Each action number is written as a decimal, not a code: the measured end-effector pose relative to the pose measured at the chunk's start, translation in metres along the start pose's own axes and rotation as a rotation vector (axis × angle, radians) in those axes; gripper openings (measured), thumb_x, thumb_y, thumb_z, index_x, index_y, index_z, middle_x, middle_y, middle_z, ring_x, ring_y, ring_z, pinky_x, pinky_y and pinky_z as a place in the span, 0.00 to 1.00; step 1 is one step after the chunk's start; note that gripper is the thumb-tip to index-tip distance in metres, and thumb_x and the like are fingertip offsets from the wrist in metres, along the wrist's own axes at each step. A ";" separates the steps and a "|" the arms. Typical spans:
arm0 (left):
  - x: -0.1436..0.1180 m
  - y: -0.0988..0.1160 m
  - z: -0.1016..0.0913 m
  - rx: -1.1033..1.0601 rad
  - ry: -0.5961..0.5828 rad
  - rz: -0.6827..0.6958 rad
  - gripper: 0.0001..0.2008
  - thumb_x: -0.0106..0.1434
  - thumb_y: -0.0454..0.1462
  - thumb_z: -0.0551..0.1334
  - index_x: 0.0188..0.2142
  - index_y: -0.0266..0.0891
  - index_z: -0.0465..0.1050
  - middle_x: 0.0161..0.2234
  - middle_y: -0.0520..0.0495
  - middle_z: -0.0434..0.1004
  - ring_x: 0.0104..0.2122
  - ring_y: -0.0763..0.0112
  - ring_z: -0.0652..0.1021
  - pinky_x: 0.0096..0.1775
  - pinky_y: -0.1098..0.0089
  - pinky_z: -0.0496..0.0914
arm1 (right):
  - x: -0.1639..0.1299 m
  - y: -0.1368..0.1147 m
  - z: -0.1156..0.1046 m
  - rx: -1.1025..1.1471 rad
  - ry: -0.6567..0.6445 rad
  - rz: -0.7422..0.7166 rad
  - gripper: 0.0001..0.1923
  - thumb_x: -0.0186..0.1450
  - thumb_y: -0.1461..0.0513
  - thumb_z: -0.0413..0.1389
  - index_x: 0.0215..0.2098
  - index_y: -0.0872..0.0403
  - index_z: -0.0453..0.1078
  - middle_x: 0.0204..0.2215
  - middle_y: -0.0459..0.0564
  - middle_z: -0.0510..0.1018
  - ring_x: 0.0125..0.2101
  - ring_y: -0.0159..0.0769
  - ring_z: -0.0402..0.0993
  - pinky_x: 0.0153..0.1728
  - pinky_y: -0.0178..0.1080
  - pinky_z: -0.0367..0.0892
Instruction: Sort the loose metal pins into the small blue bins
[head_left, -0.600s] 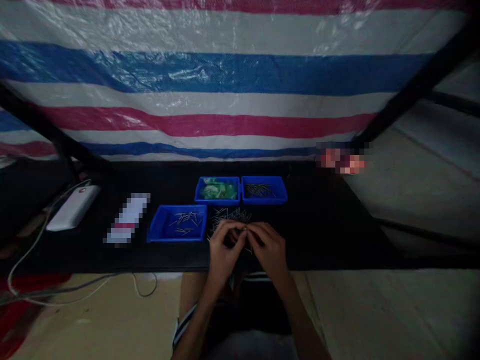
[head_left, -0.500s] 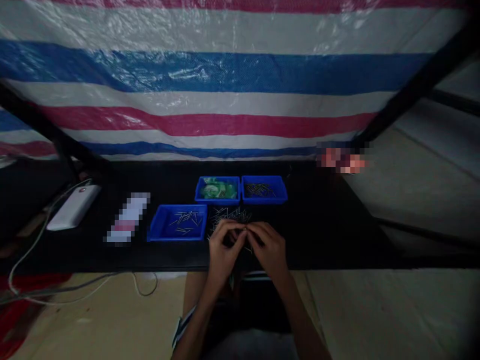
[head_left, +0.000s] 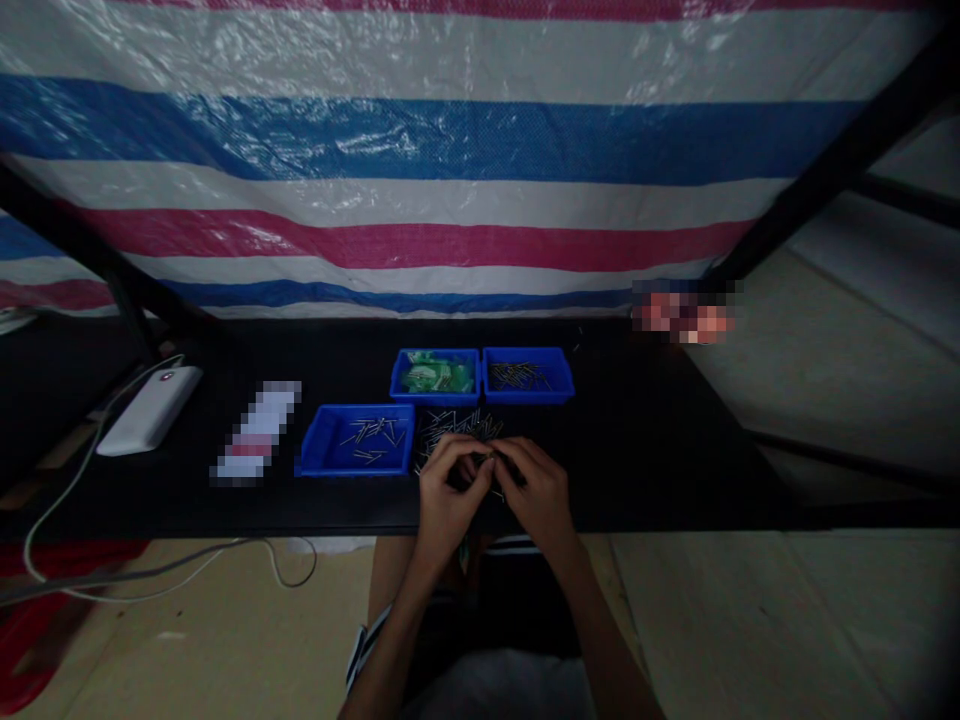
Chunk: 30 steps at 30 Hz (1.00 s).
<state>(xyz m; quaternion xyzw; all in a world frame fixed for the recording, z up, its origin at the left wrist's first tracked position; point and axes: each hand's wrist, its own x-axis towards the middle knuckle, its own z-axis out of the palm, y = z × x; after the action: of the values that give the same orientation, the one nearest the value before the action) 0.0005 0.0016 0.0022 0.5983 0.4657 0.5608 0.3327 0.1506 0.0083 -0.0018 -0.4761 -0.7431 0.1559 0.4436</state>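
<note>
My left hand (head_left: 454, 490) and my right hand (head_left: 536, 490) meet fingertip to fingertip over the near part of the table. Both are closed in a pinch, and whatever lies between the fingertips is too small and dark to name. Just beyond them spreads a loose pile of thin metal pins or screws (head_left: 480, 425), partly hidden by my fingers. Left of my left hand, a blue tray (head_left: 319, 440) holds several similar thin pieces. Behind the pile, one blue bin (head_left: 439, 399) contains green-and-clear plastic pieces (head_left: 439, 375), and another blue bin (head_left: 529, 398) holds darker thin metal pieces (head_left: 517, 376).
A white power bank (head_left: 150, 410) with a cable lies on the black table (head_left: 660, 450) at the left, beside a blurred-out flat object (head_left: 257, 432). Striped plastic sheeting (head_left: 465, 140) hangs behind. Black frame bars (head_left: 810, 190) slope at both sides.
The view has shifted very slightly. My hands stay together in nearly the same place, with only a small movement of the fingers.
</note>
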 end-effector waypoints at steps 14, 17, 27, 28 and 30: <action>0.001 0.001 0.000 0.003 -0.006 -0.015 0.03 0.67 0.35 0.66 0.40 0.41 0.79 0.39 0.48 0.75 0.30 0.73 0.74 0.33 0.72 0.69 | -0.001 0.002 0.001 -0.002 -0.012 0.014 0.09 0.73 0.64 0.54 0.48 0.49 0.76 0.39 0.50 0.83 0.40 0.39 0.80 0.42 0.40 0.74; 0.001 0.002 0.000 -0.001 -0.009 -0.021 0.03 0.67 0.35 0.66 0.41 0.41 0.79 0.39 0.48 0.75 0.30 0.73 0.73 0.33 0.72 0.69 | -0.001 0.002 0.000 0.002 -0.005 0.016 0.09 0.73 0.64 0.55 0.47 0.49 0.76 0.38 0.50 0.83 0.39 0.38 0.80 0.40 0.39 0.75; 0.001 0.004 -0.001 -0.004 -0.019 -0.018 0.04 0.67 0.35 0.66 0.41 0.41 0.80 0.39 0.48 0.75 0.30 0.73 0.73 0.33 0.72 0.69 | 0.001 0.000 -0.001 0.025 0.009 0.030 0.08 0.72 0.63 0.56 0.46 0.50 0.77 0.36 0.49 0.83 0.38 0.38 0.80 0.40 0.38 0.74; 0.001 0.004 -0.001 -0.005 -0.019 -0.021 0.04 0.68 0.35 0.66 0.41 0.41 0.80 0.39 0.48 0.75 0.30 0.73 0.74 0.33 0.72 0.69 | 0.000 0.000 -0.001 0.031 0.009 0.036 0.08 0.72 0.63 0.56 0.46 0.50 0.77 0.37 0.49 0.83 0.37 0.37 0.80 0.39 0.38 0.74; 0.001 0.005 -0.001 -0.006 -0.019 -0.029 0.04 0.68 0.36 0.66 0.41 0.41 0.80 0.39 0.48 0.75 0.31 0.73 0.74 0.34 0.71 0.70 | 0.000 0.000 -0.001 0.039 0.008 0.052 0.08 0.72 0.63 0.56 0.46 0.50 0.77 0.37 0.49 0.83 0.37 0.37 0.80 0.38 0.38 0.74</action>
<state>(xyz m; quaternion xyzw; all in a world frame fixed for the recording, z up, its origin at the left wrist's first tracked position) 0.0004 0.0009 0.0073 0.5958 0.4694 0.5518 0.3468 0.1517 0.0085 -0.0011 -0.4873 -0.7256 0.1799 0.4513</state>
